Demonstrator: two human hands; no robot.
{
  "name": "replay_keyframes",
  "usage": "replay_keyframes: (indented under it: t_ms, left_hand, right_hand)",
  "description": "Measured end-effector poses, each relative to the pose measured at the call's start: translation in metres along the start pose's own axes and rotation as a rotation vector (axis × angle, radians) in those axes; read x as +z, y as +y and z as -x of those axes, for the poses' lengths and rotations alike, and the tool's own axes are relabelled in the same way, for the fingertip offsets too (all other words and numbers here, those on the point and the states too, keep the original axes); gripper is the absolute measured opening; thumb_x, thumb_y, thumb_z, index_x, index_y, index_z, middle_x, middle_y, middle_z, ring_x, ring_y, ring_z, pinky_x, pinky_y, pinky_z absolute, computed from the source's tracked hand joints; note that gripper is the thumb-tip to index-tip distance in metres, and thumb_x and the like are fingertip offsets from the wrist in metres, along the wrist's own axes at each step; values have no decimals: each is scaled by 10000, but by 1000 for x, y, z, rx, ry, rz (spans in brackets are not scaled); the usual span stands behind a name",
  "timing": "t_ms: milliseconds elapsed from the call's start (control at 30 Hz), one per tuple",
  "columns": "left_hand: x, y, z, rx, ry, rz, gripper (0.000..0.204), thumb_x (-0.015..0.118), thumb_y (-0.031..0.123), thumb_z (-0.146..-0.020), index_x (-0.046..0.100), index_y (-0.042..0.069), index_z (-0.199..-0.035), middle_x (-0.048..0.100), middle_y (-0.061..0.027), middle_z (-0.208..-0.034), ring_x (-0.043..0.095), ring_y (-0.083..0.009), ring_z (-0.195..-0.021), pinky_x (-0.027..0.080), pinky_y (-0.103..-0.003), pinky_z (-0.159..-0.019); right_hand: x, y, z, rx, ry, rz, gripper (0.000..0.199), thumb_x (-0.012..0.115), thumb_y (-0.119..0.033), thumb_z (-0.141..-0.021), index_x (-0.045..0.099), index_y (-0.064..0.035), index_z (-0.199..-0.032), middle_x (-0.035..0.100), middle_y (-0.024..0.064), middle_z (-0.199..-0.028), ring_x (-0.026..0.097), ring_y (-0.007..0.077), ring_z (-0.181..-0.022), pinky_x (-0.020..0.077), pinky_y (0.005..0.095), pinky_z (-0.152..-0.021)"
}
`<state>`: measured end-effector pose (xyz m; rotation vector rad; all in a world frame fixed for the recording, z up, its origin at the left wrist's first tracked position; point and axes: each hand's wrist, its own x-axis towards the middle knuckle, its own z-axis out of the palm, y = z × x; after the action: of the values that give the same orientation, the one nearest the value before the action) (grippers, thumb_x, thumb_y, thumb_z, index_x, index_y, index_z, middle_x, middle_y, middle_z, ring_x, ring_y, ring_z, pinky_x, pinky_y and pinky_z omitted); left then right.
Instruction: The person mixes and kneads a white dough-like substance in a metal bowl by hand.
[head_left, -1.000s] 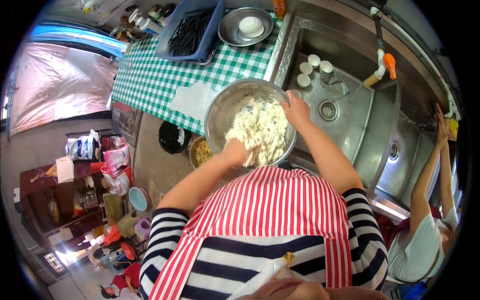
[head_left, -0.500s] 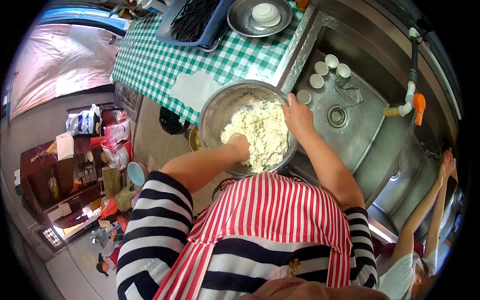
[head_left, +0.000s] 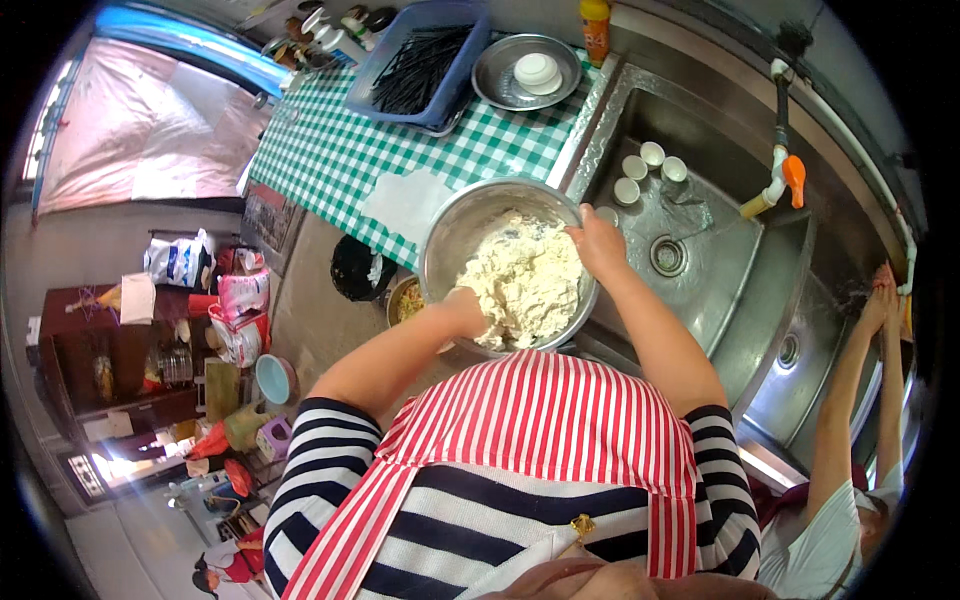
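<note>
Steel mixing bowl sits at the counter edge, just left of the sink, and serves as the landmark. Left of the bowl: green checked cloth on the counter, with a white paper sheet touching the bowl's rim. Beyond the bowl, a blue crate of dark sticks and a round metal tray with white dishes. Inside the bowl, a pale crumbly dough fills the near half. Left hand is pushed down into the dough at the near-left rim, fingers buried, so how far they curl cannot be told. Right hand rests on the far-right rim, fingers closed over the edge. Right of the bowl, small white cups lie in the sink under a tap. Another person's raised arms are far right.

Risk, as a guess: the bowl overhangs the counter edge, so a hard push could tip it or spill dough onto the floor. Below left is a cluttered room with shelves and bags.
</note>
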<state>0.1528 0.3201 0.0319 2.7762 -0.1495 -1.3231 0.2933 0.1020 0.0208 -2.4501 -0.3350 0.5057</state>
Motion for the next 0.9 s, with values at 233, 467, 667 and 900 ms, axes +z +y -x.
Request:
replay_keyframes:
  t_ms: [233, 467, 667, 900]
  left_hand:
    - [-26, -21, 35, 477, 161, 203, 389, 549, 292, -831, 527, 86, -1160, 528, -145, -1178, 478, -304, -1105, 381, -373, -925]
    - [-45, 17, 36, 307, -133, 1752, 364, 565, 296, -859, 566, 37, -1115, 621, -88, -1042, 610, -195, -884, 495, -344, -776]
    - [9, 25, -48, 160, -334, 2098, 452, 466, 388, -886, 530, 37, -1164, 593, -121, -1120, 603, -231, -940, 480, -390, -826]
    - [24, 4, -45, -26, 101, -51, 314, 632, 269, -668, 671, 70, -908, 665, -109, -853, 641, -251, -811, 500, -356, -749]
  right_hand:
    - [16, 6, -1, -39, 104, 69, 350, 575, -285, -821, 479, -47, -1060, 614, 225, -834, 593, 391, -804, 439, 483, -698]
    - [23, 4, -1, -21, 125, 89, 373, 567, -291, -822, 473, -71, -1109, 618, 220, -834, 596, 391, -789, 446, 490, -678]
    - [17, 13, 0, -6, 154, 84, 373, 562, -293, -828, 467, -83, -1122, 619, 214, -834, 595, 394, -786, 444, 497, -673]
    - [23, 7, -9, -115, 112, 72, 328, 541, -248, -831, 516, -61, -1101, 605, 216, -922, 575, 383, -836, 440, 463, -722]
